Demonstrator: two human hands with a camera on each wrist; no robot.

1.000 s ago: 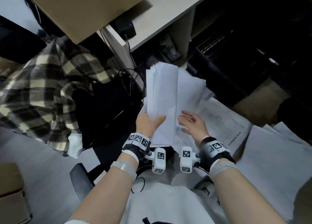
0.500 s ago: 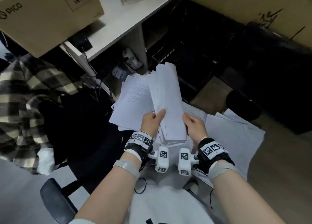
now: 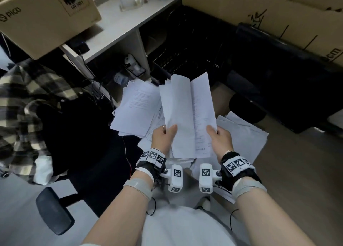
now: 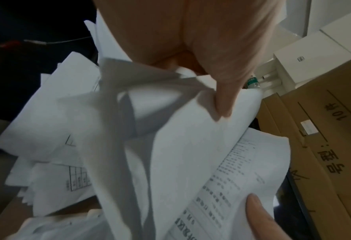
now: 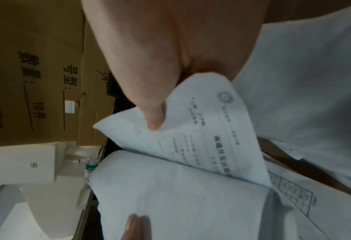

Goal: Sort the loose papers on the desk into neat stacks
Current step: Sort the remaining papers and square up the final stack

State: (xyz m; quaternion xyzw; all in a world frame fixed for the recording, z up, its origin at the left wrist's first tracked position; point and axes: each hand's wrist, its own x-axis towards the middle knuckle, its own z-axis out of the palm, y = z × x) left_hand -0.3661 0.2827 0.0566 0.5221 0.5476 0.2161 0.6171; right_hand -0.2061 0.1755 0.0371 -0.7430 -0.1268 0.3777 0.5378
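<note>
Both hands hold a bundle of white papers (image 3: 187, 112) upright in front of me. My left hand (image 3: 164, 137) grips the bundle's left lower edge, thumb on the front sheet. My right hand (image 3: 220, 137) pinches the right sheet, a printed form (image 5: 201, 129), thumb on its face. The bundle is parted down the middle like an open book. In the left wrist view my left thumb (image 4: 227, 91) presses the curled sheets (image 4: 170, 146). More loose papers (image 3: 137, 106) lie spread below to the left, and others (image 3: 246, 140) lie to the right.
A white desk (image 3: 118, 27) with a cardboard box (image 3: 42, 17) and bottles stands ahead. Large cardboard boxes (image 3: 278, 10) line the right. A plaid shirt (image 3: 20, 105) hangs over a chair on the left. Dark bins sit under the desk.
The head view has swung up and right. My right hand has taken hold of the right sheet and pulled it aside, so the bundle now stands parted between both hands.
</note>
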